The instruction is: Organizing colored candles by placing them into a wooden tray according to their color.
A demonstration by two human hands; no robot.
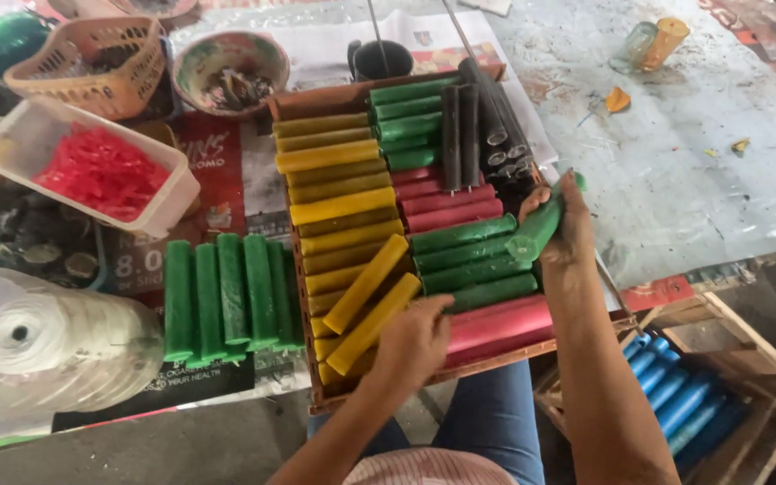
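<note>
Holding green stick (536, 231), right hand (560, 235) grip; left hand (412, 341) grip unclear; wooden tray (316, 103), newspaper-covered table (675, 171).

Bare forearms without sleeves, blue jeans over the knees, a pink-and-white striped garment at the waist.

I have a single view, from the camera on the person's head, tilted steeply down and forward over the lap. It sits close: forearms enter from the bottom edge, and the left hand (413, 339) and right hand (560, 224) fall near the middle of the frame over the wooden tray (316, 106). The far edge takes in the table (675, 171) beyond; the lower right corner drops past the knee to a wooden crate (765, 359) on the floor. With no second view, nothing overlaps.
</note>
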